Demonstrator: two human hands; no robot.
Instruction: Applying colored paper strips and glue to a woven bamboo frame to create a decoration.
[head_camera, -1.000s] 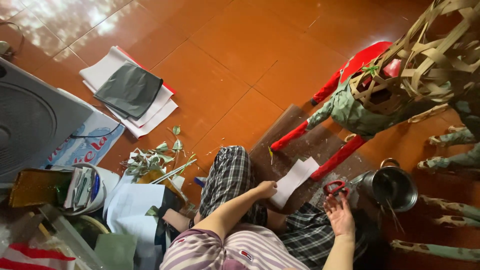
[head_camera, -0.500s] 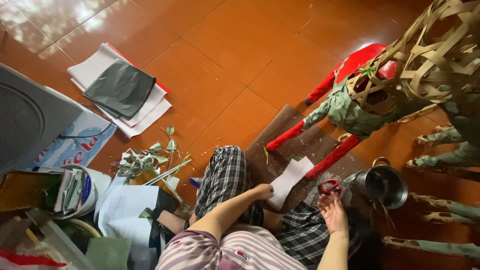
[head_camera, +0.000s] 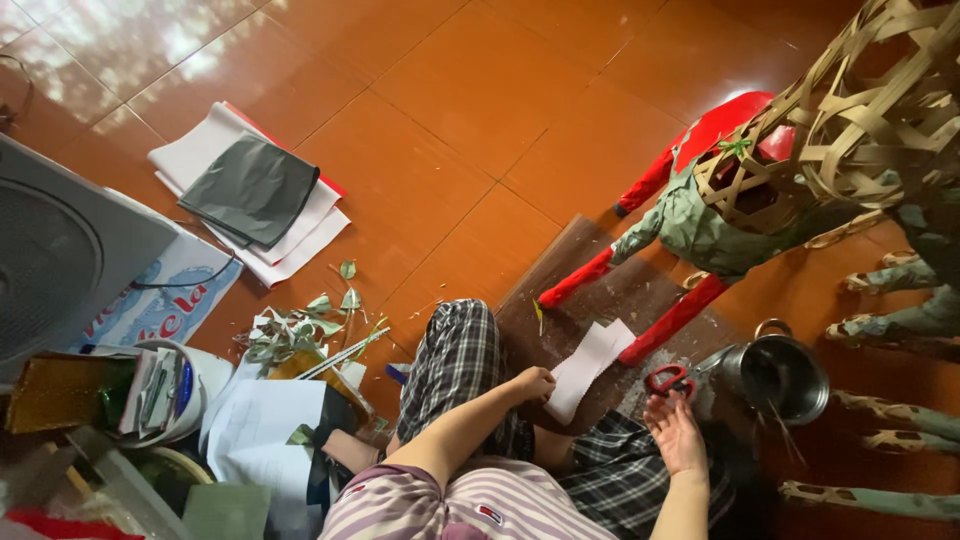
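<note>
I sit on an orange tiled floor in plaid trousers. My left hand (head_camera: 531, 385) rests on the near end of a white paper strip (head_camera: 590, 366), fingers curled on it. The strip lies on a dark brown board (head_camera: 610, 290). My right hand (head_camera: 677, 432) is palm up with fingers spread, just below red-handled scissors (head_camera: 670, 379) that lie on the board; whether it touches them is unclear. A woven bamboo frame (head_camera: 860, 120), partly covered in green paper (head_camera: 710, 230), stands on a red plastic stool (head_camera: 700, 150) ahead.
A metal pot (head_camera: 785, 375) stands right of the scissors. Green-wrapped legs (head_camera: 900, 325) line the right edge. Paper sheets with a dark sheet (head_camera: 250, 195) lie at far left, a fan (head_camera: 60, 250) beside them. Leaf scraps (head_camera: 300, 330) and a bucket of tools (head_camera: 165, 390) sit at my left.
The view has shifted slightly. My right hand has stayed open beside the scissors, and my left hand has stayed on the paper strip.
</note>
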